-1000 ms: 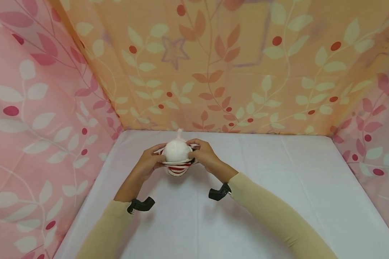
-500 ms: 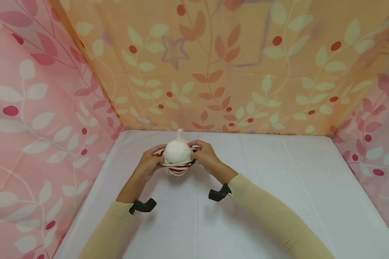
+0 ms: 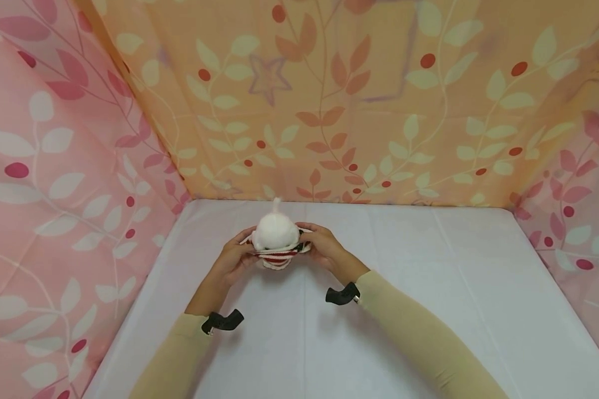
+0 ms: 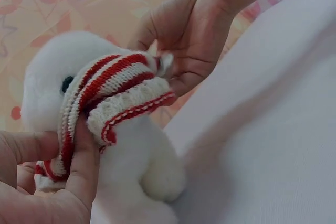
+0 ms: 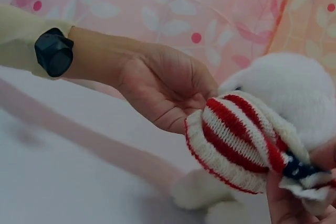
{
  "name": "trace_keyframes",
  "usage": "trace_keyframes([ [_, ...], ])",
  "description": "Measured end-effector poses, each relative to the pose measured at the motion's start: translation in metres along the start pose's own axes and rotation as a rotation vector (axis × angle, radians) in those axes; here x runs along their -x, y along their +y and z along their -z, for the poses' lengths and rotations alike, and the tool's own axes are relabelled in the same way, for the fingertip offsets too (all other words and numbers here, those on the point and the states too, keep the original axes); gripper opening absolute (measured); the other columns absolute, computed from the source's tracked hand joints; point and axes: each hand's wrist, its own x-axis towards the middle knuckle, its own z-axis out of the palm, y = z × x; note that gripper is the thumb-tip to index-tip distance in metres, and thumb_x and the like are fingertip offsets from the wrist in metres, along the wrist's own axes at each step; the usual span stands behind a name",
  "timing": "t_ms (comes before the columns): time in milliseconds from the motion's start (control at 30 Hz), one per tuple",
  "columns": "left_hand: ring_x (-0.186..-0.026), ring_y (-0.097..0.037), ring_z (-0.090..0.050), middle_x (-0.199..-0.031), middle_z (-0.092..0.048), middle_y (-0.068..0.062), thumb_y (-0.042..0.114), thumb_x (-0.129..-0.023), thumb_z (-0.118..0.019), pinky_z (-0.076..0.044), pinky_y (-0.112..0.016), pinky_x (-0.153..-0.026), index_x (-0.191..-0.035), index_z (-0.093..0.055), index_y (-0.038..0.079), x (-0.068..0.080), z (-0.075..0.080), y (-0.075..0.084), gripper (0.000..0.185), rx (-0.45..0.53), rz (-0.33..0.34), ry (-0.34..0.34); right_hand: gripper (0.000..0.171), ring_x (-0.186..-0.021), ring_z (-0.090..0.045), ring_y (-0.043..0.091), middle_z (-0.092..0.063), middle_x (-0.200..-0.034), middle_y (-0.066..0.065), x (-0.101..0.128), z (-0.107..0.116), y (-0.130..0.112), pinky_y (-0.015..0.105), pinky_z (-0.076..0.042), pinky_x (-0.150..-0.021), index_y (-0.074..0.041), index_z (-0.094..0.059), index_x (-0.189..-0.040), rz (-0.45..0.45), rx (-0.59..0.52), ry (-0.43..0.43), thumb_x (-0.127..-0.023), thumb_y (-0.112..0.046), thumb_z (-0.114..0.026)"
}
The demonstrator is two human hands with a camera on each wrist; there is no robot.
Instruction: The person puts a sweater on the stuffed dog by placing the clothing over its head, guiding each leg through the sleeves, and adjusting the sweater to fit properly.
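"So, what shows closest to the head camera?"

"Your beige sleeves: the left sleeve (image 3: 177, 349) rises from the bottom edge left of centre, the right sleeve (image 3: 424, 332) from the bottom edge right of centre. At the cuffs sit your black left wrist camera (image 3: 223, 320) and right wrist camera (image 3: 343, 294)."

"And the hands?"

"Just below the middle of the frame. Your left hand (image 3: 233, 259) pinches a red-and-white striped knit garment (image 4: 118, 85) between thumb and fingers. Your right hand (image 3: 326, 247) pinches the garment's opposite side, where the right wrist view shows a navy patch (image 5: 296, 169) with white marks."

"Where is the toy?"

"Between your two hands, slightly left of centre: a white plush toy (image 3: 277, 231). You have the knit wrapped around it; in the left wrist view the band passes just beside a black eye (image 4: 67, 84). Whether the toy rests on the white tablecloth (image 3: 299, 343), you can't tell."

"What stands farther off?"

"Pink leaf-print curtains, the left curtain (image 3: 45, 221) and right curtain (image 3: 579, 238), flank you. Across the top of the frame hangs an orange curtain (image 3: 329, 83), with a purple star (image 3: 269, 80) at upper centre-left."
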Motion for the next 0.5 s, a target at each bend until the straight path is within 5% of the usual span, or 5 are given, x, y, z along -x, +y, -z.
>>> trace_keyframes([
  [267,-0.084,-0.017,-0.059,-0.119,-0.054,-0.005,-0.001,-0.098,-0.047,-0.054,-0.033,-0.071,-0.137,-0.056,0.018,0.007,0.002,0.003,0.044,-0.142,-0.023,0.052,0.041,-0.092,-0.064,0.015,-0.067,-0.118,0.009,0.007,0.002,-0.001,0.028,-0.055,-0.072,-0.003,-0.062,-0.132,0.136,0.138,-0.001,-0.090,-0.003,-0.064],
  [500,-0.096,-0.018,-0.063,-0.110,-0.064,0.003,0.035,-0.109,-0.044,-0.053,-0.039,-0.085,-0.141,-0.047,0.017,0.022,0.006,0.001,0.038,-0.183,-0.018,0.121,0.033,-0.099,-0.064,0.016,-0.068,-0.120,0.010,0.009,0.008,-0.009,0.032,-0.053,-0.080,-0.002,-0.064,-0.129,0.270,0.346,0.019,-0.097,-0.010,-0.062],
])
